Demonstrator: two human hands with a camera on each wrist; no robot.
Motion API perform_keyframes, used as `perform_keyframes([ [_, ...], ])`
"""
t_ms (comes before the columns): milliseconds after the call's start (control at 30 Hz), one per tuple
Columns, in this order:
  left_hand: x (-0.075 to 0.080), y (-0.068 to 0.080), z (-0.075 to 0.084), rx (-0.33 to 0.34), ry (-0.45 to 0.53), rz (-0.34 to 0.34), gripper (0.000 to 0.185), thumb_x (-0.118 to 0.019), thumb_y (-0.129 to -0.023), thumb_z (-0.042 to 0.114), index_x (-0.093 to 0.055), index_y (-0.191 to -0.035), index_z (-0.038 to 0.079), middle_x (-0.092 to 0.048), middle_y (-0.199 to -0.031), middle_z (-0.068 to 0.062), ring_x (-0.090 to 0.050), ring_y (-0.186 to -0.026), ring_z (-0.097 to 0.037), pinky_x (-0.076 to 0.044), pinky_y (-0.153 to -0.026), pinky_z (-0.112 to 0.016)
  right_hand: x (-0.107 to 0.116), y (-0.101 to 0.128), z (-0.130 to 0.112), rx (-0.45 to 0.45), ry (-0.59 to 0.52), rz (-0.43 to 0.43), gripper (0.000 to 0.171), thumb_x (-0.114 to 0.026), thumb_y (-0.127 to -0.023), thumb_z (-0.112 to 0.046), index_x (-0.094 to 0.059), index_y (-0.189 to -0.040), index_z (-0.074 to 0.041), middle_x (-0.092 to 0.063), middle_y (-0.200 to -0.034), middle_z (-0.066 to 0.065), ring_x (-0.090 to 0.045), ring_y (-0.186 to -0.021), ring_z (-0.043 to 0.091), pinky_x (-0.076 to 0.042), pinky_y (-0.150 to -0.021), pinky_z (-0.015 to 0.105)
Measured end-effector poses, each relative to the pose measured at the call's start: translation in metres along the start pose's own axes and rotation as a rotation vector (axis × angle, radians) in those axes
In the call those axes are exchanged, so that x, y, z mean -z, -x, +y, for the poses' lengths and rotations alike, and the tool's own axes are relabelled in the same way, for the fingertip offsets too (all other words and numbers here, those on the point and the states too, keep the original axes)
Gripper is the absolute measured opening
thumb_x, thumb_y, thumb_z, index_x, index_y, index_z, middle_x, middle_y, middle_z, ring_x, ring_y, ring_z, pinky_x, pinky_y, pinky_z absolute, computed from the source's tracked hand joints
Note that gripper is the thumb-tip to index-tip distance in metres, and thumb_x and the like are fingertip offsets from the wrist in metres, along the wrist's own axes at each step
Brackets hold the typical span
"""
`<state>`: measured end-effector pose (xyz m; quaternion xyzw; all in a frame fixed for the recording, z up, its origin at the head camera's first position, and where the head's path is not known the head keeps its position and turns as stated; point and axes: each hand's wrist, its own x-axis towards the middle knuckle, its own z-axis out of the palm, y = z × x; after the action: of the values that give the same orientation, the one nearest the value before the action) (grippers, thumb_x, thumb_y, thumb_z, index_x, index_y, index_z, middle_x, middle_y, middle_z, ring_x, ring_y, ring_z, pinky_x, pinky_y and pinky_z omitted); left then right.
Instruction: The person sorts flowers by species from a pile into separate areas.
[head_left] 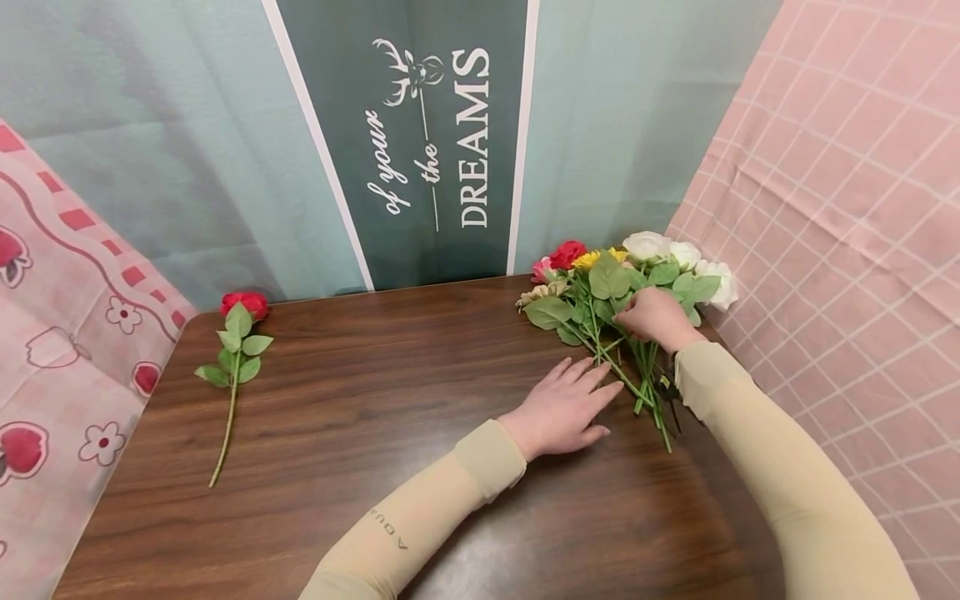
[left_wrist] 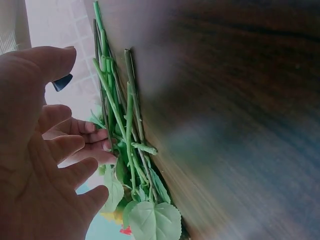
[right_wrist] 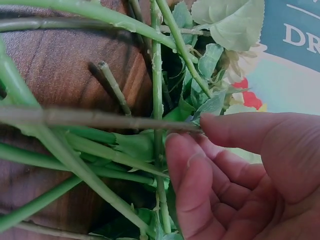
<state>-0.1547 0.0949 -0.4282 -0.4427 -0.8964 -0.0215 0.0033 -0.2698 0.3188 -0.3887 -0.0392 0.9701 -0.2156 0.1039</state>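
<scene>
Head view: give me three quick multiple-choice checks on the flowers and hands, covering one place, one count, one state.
1. Where does the single red rose lie?
A. near the table's left edge
B. in the pile of flowers
C. under the left hand

2. How many flowers lie apart from the pile of flowers?
A. none
B. one
C. three

3. How is the left hand?
A. clenched in a fist
B. fingers straight, by the stems
C. lifting the rose

Answers: 1 A, it lies alone at the left of the table; 2 B, only that rose lies apart; 3 B, its fingers reach flat toward the stems, while the right hand pinches one.
</scene>
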Motion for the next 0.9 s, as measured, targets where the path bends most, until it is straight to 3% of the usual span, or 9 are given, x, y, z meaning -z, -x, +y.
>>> perform_keyframes([
  [133, -0.001, 0.002, -0.001, 0.002, 0.014, 0.006, 0.067, -0.058, -0.101, 0.053, -0.038, -0.159, 0.026, -0.028, -0.167, -0.003, -0.022, -0.153, -0.026, -0.017, -0.125, -0.044, 0.000, -0.001, 0.002, 0.003, -0.019, -0.005, 0.032, -0.067, -0.096, -0.020, -0.067, -0.068, -0.004, -0.067, -0.063, 0.008, -0.063, -0.055, 0.022, -0.052, -0.058, 0.038],
  [300, 0.000, 0.007, -0.006, 0.027, 0.058, 0.016, 0.064, -0.059, -0.101, 0.051, -0.042, -0.158, 0.025, -0.032, -0.165, -0.003, -0.025, -0.153, -0.026, -0.019, -0.124, -0.045, 0.001, 0.002, 0.002, -0.008, -0.094, 0.002, 0.037, -0.062, -0.098, -0.020, -0.054, -0.063, -0.010, -0.066, -0.063, 0.008, -0.065, -0.059, 0.028, -0.050, -0.059, 0.035],
  [433, -0.001, 0.017, -0.016, 0.076, 0.152, 0.039, 0.056, -0.058, -0.103, 0.047, -0.050, -0.153, 0.022, -0.040, -0.161, -0.003, -0.032, -0.150, -0.025, -0.025, -0.123, -0.041, 0.003, 0.008, -0.009, 0.010, -0.185, 0.028, 0.029, -0.059, -0.100, -0.023, -0.062, -0.079, -0.004, -0.069, -0.073, 0.011, -0.067, -0.066, 0.027, -0.053, -0.063, 0.036],
  [533, -0.001, 0.030, -0.029, 0.137, 0.305, 0.069, 0.048, -0.058, -0.103, 0.042, -0.059, -0.146, 0.020, -0.051, -0.153, -0.003, -0.043, -0.143, -0.021, -0.034, -0.118, -0.035, 0.002, 0.012, -0.026, 0.044, -0.287, 0.062, 0.026, -0.061, -0.100, -0.024, -0.068, -0.099, 0.001, -0.072, -0.088, 0.017, -0.070, -0.071, 0.023, -0.061, -0.070, 0.041],
  [633, 0.001, 0.048, -0.044, 0.229, 0.517, 0.108, 0.040, -0.059, -0.103, 0.039, -0.067, -0.137, 0.018, -0.063, -0.139, 0.001, -0.055, -0.132, -0.015, -0.043, -0.110, -0.031, -0.006, 0.015, -0.046, 0.099, -0.413, 0.096, 0.029, -0.065, -0.099, -0.024, -0.069, -0.109, 0.002, -0.071, -0.096, 0.024, -0.071, -0.071, 0.023, -0.063, -0.069, 0.042],
  [767, 0.004, 0.074, -0.063, 0.364, 0.821, 0.159, 0.034, -0.064, -0.102, 0.036, -0.073, -0.127, 0.015, -0.070, -0.123, 0.006, -0.064, -0.114, -0.011, -0.050, -0.099, -0.031, -0.027, 0.019, -0.078, 0.165, -0.642, 0.094, 0.029, -0.069, -0.098, -0.022, -0.069, -0.111, 0.004, -0.070, -0.095, 0.026, -0.070, -0.069, 0.024, -0.063, -0.068, 0.043],
  [900, 0.006, 0.092, -0.075, 0.445, 1.129, 0.202, 0.035, -0.068, -0.100, 0.033, -0.072, -0.124, 0.007, -0.073, -0.112, -0.004, -0.071, -0.097, -0.023, -0.058, -0.085, -0.035, -0.048, 0.019, -0.109, 0.192, -0.848, 0.087, 0.030, -0.071, -0.098, -0.021, -0.066, -0.111, 0.005, -0.070, -0.090, 0.023, -0.070, -0.066, 0.021, -0.063, -0.068, 0.044],
])
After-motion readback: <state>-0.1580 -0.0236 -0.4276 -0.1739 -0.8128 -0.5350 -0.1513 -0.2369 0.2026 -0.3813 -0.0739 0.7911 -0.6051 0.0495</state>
